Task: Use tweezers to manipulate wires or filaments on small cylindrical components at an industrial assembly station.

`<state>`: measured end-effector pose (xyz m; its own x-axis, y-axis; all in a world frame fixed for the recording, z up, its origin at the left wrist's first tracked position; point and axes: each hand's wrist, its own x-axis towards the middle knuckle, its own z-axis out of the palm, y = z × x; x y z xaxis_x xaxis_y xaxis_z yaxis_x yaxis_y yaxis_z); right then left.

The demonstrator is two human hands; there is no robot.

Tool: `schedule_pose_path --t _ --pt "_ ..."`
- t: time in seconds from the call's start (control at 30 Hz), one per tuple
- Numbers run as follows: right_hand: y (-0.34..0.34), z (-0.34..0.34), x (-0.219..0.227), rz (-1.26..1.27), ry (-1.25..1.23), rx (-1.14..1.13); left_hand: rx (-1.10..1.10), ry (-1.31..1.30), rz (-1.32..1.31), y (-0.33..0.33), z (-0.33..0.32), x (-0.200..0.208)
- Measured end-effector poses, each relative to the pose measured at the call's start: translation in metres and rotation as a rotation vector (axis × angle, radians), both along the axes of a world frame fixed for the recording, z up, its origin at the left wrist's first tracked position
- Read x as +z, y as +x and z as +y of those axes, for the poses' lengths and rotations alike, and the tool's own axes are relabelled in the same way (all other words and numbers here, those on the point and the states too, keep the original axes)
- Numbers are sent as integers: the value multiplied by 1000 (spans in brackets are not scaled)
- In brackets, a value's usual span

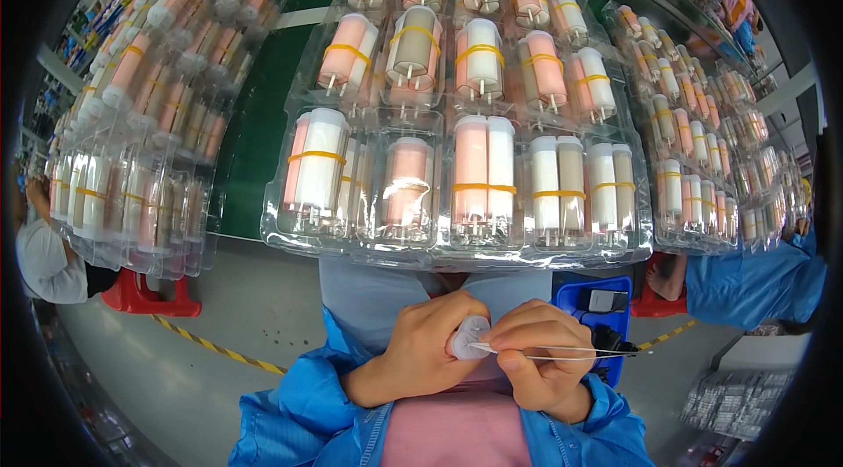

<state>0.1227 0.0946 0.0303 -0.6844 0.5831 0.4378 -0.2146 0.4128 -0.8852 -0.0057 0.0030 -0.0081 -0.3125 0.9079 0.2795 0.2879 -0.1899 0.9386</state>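
Observation:
Close in front of my body, my left hand (420,346) is closed around a small whitish cylinder (470,333), its round end turned toward my right hand. My right hand (546,353) pinches a thin pale pointed tool (575,348), whose slim shaft sticks out to the right past the fingers. The tool's tip meets the round end; whether it goes in, I cannot tell. Beyond both hands, a clear plastic tray (457,258) holds pink, white and grey-beige cylinders (471,164), many bundled with yellow bands.
More filled clear trays stand in stacks at the left (132,159) and at the right (702,159), on a green table (263,124). A blue bin (597,287) with dark items sits below at the right. Red stools (154,296) and other people flank me.

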Motion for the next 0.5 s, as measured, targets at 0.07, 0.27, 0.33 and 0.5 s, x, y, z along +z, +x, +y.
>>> schedule_pose_path --t 0.07,0.27,0.33,0.5 --pt "1 -1 -1 6 -12 -40 -3 -3 -10 0 0 0" --pt "0 -3 -2 5 -77 -121 47 54 9 3 2 0" --pt "-1 -3 -2 4 -71 -125 52 70 13 3 2 1" --pt "0 -1 -2 -6 -35 -103 70 98 30 4 3 0"
